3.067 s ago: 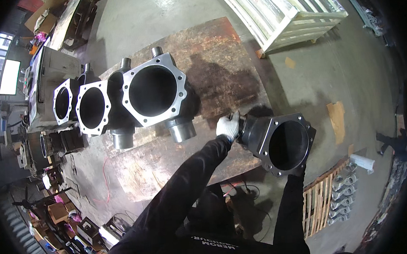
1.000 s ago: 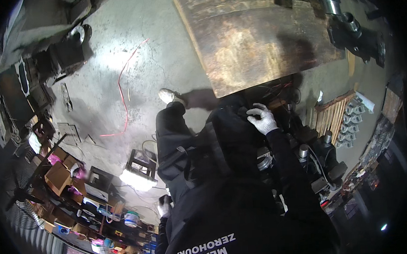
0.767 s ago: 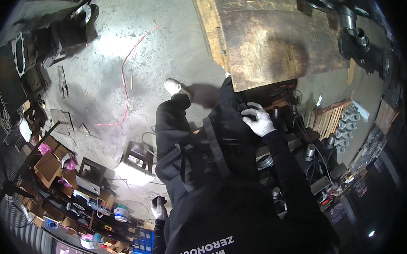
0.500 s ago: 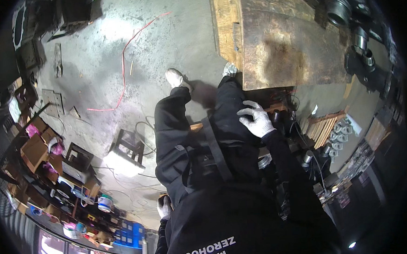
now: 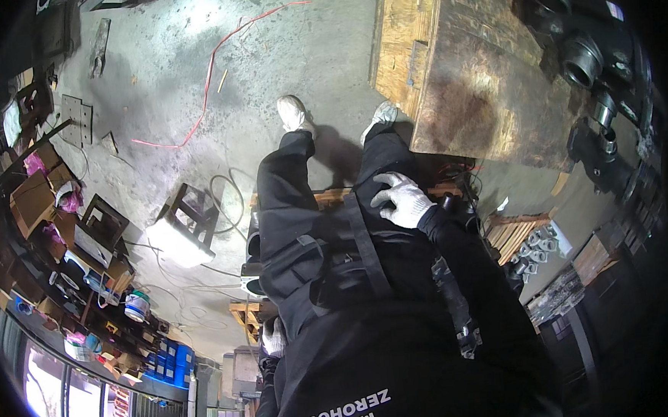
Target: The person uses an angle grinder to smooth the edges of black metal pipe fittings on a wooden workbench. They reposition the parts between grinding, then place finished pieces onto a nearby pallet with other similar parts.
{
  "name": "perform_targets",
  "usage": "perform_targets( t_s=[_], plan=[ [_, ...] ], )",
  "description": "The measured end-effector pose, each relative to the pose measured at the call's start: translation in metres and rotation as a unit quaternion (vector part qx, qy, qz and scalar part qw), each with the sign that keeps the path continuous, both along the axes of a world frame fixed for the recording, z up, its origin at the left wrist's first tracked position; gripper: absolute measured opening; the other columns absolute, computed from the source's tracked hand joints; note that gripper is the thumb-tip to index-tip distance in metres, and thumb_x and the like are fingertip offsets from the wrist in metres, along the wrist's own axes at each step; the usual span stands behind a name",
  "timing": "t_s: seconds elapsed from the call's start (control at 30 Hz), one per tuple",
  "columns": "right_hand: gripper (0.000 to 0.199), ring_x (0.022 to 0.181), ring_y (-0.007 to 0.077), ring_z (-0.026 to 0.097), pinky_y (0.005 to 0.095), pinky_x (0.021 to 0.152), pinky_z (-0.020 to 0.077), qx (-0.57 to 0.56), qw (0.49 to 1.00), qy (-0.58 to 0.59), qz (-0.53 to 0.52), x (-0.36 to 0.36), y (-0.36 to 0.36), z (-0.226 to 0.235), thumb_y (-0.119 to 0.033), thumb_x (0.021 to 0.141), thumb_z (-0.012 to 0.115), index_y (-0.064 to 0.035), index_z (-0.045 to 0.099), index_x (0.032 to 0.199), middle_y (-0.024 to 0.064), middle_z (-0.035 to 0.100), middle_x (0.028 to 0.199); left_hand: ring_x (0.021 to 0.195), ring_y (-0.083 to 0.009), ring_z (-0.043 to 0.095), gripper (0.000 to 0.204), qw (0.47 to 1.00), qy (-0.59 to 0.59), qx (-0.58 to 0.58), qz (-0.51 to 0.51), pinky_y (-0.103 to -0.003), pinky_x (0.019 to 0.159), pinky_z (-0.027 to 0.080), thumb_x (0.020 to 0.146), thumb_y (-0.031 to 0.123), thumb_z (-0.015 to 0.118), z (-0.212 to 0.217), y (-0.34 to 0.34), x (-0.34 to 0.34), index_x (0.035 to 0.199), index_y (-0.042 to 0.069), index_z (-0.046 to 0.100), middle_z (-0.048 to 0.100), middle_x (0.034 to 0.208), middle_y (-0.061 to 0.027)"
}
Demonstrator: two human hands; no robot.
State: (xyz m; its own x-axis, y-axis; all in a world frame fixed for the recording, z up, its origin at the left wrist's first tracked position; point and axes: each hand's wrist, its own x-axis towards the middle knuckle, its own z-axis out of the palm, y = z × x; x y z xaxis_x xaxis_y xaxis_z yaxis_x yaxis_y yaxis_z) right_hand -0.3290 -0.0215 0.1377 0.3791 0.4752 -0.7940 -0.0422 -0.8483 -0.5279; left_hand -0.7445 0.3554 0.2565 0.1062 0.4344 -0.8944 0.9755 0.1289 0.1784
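Note:
My right hand [image 5: 404, 201], in a pale knit glove, hovers at or rests on my right thigh in dark work trousers [image 5: 287, 188]. Its fingers are apart and loosely bent, with nothing held. Down at my left side is my left hand [image 5: 273, 338], gloved alike and partly covered by my dark clothing. How its fingers lie cannot be made out. A wooden pallet or frame [image 5: 246, 318] shows just beyond it. My two feet in white shoes [image 5: 293, 113] stand apart on the concrete floor.
Ahead on the right is a large stained wooden board [image 5: 487, 84]. Metal pipe fittings [image 5: 581, 62] line the far right. A red strip [image 5: 211, 71] lies on the floor. To the left are a bright lamp [image 5: 179, 241], cables, cardboard boxes [image 5: 33, 198] and blue bins [image 5: 171, 365].
My view has turned, so the board sits further right and the lamp and boxes further left. My right hand has come slightly inward over my thigh. The left hand stays at my side.

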Motion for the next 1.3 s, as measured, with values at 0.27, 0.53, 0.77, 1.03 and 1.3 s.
perform_targets(
  t_s=[0.27, 0.53, 0.77, 1.03, 1.3],
  plan=[
    [0.01, 0.138, 0.0326, 0.041, 0.0466, 0.117, 0.0313, -0.008, 0.999, 0.004, 0.042, 0.005, 0.003, -0.003, -0.024, 0.076, 0.077, -0.0194, 0.077, 0.084, 0.0074, 0.053, 0.143, 0.099, -0.0242, 0.064, 0.023, 1.0, 0.014, -0.023, 0.006, -0.036, 0.09, 0.049, 0.1, 0.018, 0.057, 0.005, -0.009, 0.019, 0.112, -0.001, 0.064, 0.071, 0.11, -0.0136],
    [0.004, 0.135, 0.0316, 0.045, 0.0455, 0.117, 0.0302, -0.022, 0.997, 0.004, 0.069, -0.002, 0.009, -0.013, -0.021, 0.073, 0.074, -0.017, 0.074, 0.074, 0.0072, 0.06, 0.134, 0.098, -0.0239, 0.064, 0.023, 1.0, -0.003, -0.007, -0.01, -0.035, 0.089, 0.049, 0.101, 0.019, 0.058, 0.002, -0.009, 0.017, 0.113, 0.0, 0.063, 0.07, 0.108, -0.0134],
    [0.007, 0.125, 0.031, 0.054, 0.0436, 0.109, 0.0402, 0.004, 0.998, -0.004, 0.058, -0.002, 0.002, -0.024, -0.018, 0.077, 0.073, -0.0123, 0.073, 0.081, 0.0091, 0.064, 0.124, 0.094, -0.0208, 0.063, 0.024, 0.999, 0.006, 0.0, -0.042, -0.034, 0.086, 0.05, 0.1, 0.02, 0.06, 0.011, -0.014, 0.044, 0.115, 0.001, 0.062, 0.07, 0.106, -0.0113],
    [0.006, 0.095, 0.0194, 0.064, 0.0292, 0.086, 0.0521, 0.023, 0.952, 0.028, -0.303, 0.024, -0.019, -0.04, 0.002, 0.09, 0.067, -0.0014, 0.063, 0.092, 0.0108, 0.066, 0.101, 0.093, -0.0249, 0.064, 0.027, 0.999, 0.016, 0.005, -0.032, -0.036, 0.086, 0.05, 0.1, 0.022, 0.06, 0.003, -0.015, 0.028, 0.116, 0.0, 0.062, 0.07, 0.106, -0.0138],
    [0.033, 0.121, 0.0275, 0.06, 0.0361, 0.102, 0.0477, 0.061, 0.955, -0.17, -0.234, 0.036, 0.005, 0.011, -0.004, 0.077, 0.077, -0.0106, 0.07, 0.109, 0.0123, 0.061, 0.13, 0.104, -0.0295, 0.063, 0.032, 0.987, -0.021, -0.004, -0.16, -0.039, 0.093, 0.048, 0.102, 0.027, 0.054, -0.004, -0.005, 0.016, 0.117, 0.001, 0.062, 0.068, 0.112, -0.0162]
  ],
)
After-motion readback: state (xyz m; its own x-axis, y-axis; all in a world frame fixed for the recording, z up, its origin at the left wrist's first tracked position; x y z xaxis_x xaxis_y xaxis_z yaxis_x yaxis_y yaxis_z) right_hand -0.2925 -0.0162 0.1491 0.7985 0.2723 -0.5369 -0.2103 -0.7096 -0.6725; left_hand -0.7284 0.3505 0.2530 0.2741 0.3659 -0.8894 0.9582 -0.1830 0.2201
